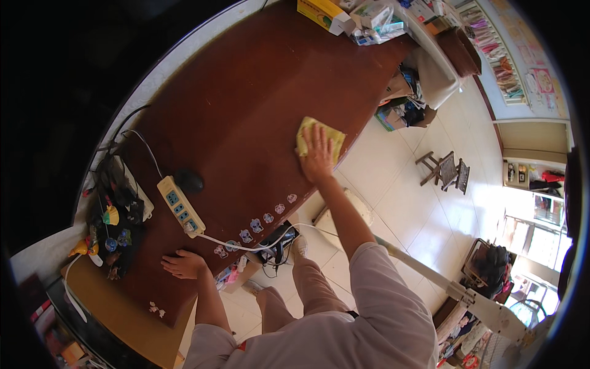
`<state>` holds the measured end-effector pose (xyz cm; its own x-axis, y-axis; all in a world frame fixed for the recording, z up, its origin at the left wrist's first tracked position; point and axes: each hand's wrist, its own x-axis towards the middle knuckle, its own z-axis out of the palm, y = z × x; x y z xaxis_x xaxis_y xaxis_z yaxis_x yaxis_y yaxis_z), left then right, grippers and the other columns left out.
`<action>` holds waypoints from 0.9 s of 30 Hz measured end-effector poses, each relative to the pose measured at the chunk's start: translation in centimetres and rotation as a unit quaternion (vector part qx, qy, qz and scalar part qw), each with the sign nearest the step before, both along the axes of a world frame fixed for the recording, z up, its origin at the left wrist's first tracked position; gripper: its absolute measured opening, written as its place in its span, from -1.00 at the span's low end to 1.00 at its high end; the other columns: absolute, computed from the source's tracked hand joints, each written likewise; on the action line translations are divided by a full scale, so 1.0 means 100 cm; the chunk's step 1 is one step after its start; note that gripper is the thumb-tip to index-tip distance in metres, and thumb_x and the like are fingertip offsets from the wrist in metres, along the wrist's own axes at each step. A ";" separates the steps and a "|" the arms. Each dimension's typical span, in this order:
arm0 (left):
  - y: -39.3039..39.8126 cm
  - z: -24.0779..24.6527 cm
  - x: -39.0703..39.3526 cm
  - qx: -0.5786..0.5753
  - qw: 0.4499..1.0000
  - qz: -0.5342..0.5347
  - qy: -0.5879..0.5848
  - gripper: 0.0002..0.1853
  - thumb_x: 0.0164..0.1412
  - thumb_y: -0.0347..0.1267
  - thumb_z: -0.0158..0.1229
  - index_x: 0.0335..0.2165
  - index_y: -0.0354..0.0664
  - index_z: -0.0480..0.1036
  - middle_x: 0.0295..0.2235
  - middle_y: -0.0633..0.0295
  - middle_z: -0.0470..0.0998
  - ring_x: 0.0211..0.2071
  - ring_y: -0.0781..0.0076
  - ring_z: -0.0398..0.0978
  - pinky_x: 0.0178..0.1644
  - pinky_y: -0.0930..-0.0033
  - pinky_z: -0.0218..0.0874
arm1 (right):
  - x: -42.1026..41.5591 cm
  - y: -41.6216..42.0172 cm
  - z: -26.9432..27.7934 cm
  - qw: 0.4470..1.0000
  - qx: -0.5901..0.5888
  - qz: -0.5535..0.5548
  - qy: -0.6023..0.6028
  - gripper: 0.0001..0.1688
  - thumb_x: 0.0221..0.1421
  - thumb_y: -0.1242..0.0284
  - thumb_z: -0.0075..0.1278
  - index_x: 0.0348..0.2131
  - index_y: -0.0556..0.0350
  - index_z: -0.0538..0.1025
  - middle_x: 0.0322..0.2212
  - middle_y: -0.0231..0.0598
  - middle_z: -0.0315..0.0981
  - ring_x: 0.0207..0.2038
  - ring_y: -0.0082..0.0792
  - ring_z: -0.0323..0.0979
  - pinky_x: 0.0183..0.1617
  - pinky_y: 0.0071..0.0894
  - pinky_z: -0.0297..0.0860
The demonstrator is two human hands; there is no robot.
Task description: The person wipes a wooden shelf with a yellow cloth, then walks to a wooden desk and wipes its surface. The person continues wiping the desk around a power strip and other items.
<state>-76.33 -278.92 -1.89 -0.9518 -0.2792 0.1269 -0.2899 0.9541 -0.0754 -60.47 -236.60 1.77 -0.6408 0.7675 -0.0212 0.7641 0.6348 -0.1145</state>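
Observation:
My right hand (318, 157) lies flat on a folded yellow cloth (335, 136), pressing it to the dark red-brown tabletop (249, 101) near the edge on my side. The cloth shows beyond and beside the fingers; the palm hides part of it. To the left, my left hand (185, 264) rests palm down on the same tabletop, holding nothing, its fingers a little apart. Beyond that hand lies a cream power strip (180, 206) with a plug in its near end. A black computer mouse (189, 180) sits right beside the strip.
A white cable (267, 248) runs from the strip across the table edge. Small stickers (256, 225) line that edge. Cables and small toys (110, 214) crowd the left end. A yellow box (322, 16) and plastic bag (379, 23) stand at the far end. A folding stool (446, 170) is on the floor.

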 end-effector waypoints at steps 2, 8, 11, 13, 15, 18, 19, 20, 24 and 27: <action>0.001 0.000 -0.001 0.001 1.000 -0.004 -0.001 -0.36 0.26 -0.03 -0.45 0.19 -0.16 -0.02 0.23 0.07 -0.05 0.25 0.13 -0.11 0.23 -0.03 -0.22 | 0.015 0.055 -0.009 0.998 0.021 -0.058 -0.018 -0.23 0.15 0.04 -0.25 0.25 -0.24 -0.08 0.28 -0.21 -0.36 0.31 -0.17 -0.36 0.31 0.03 -0.29; -0.003 -0.006 0.004 0.008 1.000 -0.009 0.013 -0.36 0.26 -0.03 -0.42 0.18 -0.18 0.00 0.22 0.05 -0.03 0.24 0.10 -0.09 0.23 -0.02 -0.21 | 0.015 0.164 -0.021 0.987 0.025 -0.156 -0.011 -0.22 0.16 -0.08 -0.38 0.25 -0.24 -0.08 0.28 -0.19 -0.36 0.31 -0.13 -0.38 0.30 0.04 -0.31; -0.001 -0.002 0.005 0.017 1.000 -0.010 0.018 -0.36 0.26 -0.03 -0.40 0.17 -0.20 0.02 0.21 0.03 -0.02 0.24 0.09 -0.08 0.23 -0.01 -0.19 | -0.031 0.158 -0.023 0.989 0.040 -0.138 -0.027 -0.20 0.17 -0.10 -0.44 0.26 -0.25 -0.16 0.28 -0.20 -0.43 0.32 -0.19 -0.45 0.31 0.00 -0.37; 0.000 -0.002 0.007 0.016 1.000 -0.003 0.020 -0.36 0.26 -0.04 -0.39 0.17 -0.21 0.03 0.21 0.02 -0.01 0.23 0.07 -0.06 0.23 0.00 -0.18 | -0.073 0.133 -0.014 0.996 0.032 -0.056 -0.065 -0.21 0.20 -0.09 -0.52 0.27 -0.22 -0.24 0.28 -0.19 -0.49 0.32 -0.19 -0.49 0.32 -0.03 -0.42; -0.004 -0.007 0.006 0.001 1.000 -0.016 0.027 -0.36 0.26 -0.04 -0.39 0.16 -0.22 0.03 0.21 0.02 0.00 0.23 0.07 -0.05 0.22 0.00 -0.17 | -0.113 0.093 -0.010 0.999 0.032 0.033 -0.029 -0.22 0.21 -0.06 -0.48 0.26 -0.18 -0.21 0.28 -0.17 -0.47 0.32 -0.17 -0.47 0.32 -0.02 -0.38; -0.005 -0.010 0.003 -0.003 0.999 -0.024 0.030 -0.36 0.27 -0.04 -0.39 0.16 -0.22 0.02 0.20 0.01 0.00 0.22 0.06 -0.04 0.22 0.00 -0.17 | -0.158 0.010 0.006 0.980 -0.011 0.195 -0.033 -0.20 0.15 0.00 -0.30 0.26 -0.17 -0.11 0.28 -0.20 -0.38 0.32 -0.16 -0.38 0.31 0.01 -0.36; -0.004 -0.010 0.001 -0.001 0.999 -0.025 0.030 -0.36 0.27 -0.03 -0.39 0.16 -0.22 0.02 0.20 0.01 0.00 0.22 0.05 -0.04 0.23 0.00 -0.17 | -0.162 -0.015 0.007 0.965 -0.050 0.256 0.004 -0.20 0.13 0.01 -0.28 0.25 -0.15 -0.08 0.28 -0.20 -0.36 0.31 -0.16 -0.35 0.31 0.01 -0.33; -0.004 -0.007 0.000 -0.002 0.999 -0.029 0.025 -0.36 0.27 -0.03 -0.39 0.17 -0.22 0.02 0.20 0.01 -0.01 0.22 0.05 -0.04 0.23 0.00 -0.17 | -0.159 -0.031 0.005 0.948 -0.043 0.315 0.017 -0.22 0.13 0.00 -0.28 0.24 -0.18 -0.06 0.27 -0.18 -0.32 0.31 -0.16 -0.33 0.31 0.02 -0.32; -0.004 -0.002 0.003 -0.001 0.999 -0.031 0.022 -0.35 0.27 -0.01 -0.42 0.17 -0.22 0.01 0.20 -0.01 -0.01 0.22 0.05 -0.05 0.23 0.00 -0.17 | -0.121 -0.006 0.004 0.933 -0.059 0.355 0.006 -0.25 0.13 0.05 -0.23 0.24 -0.25 -0.03 0.27 -0.20 -0.29 0.31 -0.19 -0.33 0.31 0.01 -0.32; -0.009 -0.001 0.006 0.006 0.999 -0.028 0.027 -0.34 0.27 0.00 -0.44 0.17 -0.22 0.00 0.21 -0.02 -0.02 0.23 0.04 -0.06 0.23 -0.01 -0.17 | -0.083 0.084 0.000 0.983 -0.039 0.170 0.056 -0.28 0.17 0.11 -0.24 0.24 -0.26 -0.06 0.27 -0.22 -0.31 0.31 -0.21 -0.35 0.32 -0.03 -0.30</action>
